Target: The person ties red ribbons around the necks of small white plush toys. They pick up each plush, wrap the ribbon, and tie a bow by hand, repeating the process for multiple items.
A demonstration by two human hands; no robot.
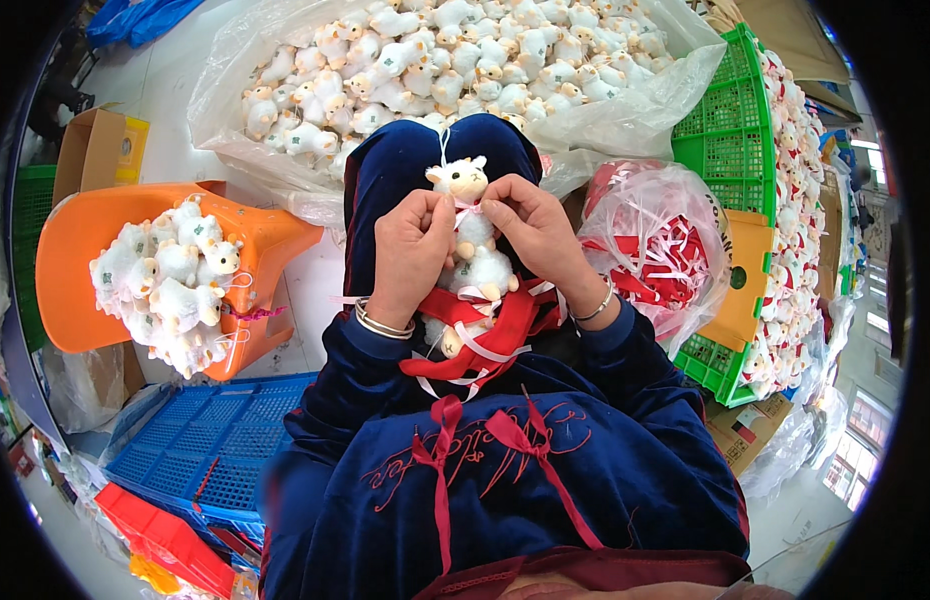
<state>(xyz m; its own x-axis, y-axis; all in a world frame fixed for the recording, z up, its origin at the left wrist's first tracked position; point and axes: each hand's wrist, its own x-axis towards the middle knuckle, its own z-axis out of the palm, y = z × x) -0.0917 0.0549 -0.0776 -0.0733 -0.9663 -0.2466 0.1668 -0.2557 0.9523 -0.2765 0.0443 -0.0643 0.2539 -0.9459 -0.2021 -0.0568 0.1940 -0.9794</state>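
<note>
A small white plush lamb (478, 272) with a beige face and a white hanging loop lies upright between my knees, its head pointing away from me. A thin pinkish ribbon (468, 206) runs across its neck. My left hand (413, 240) pinches at the ribbon's left side, fingertips pressed together. On the other side, my right hand (537, 232) pinches the ribbon's right side with thumb and forefinger. The ribbon ends are mostly hidden by my fingers. Red cloth pieces with pale pink ribbons (500, 345) rest on my lap, with another plush lamb (447, 338) partly beneath them.
A clear plastic sheet holding many plush lambs (405, 75) spreads beyond my knees. An orange chair (70, 270) with a lamb pile stands left, above a blue crate (225, 440). At right are a plastic bag of red ribboned pieces (670, 265) and a green crate (720, 130).
</note>
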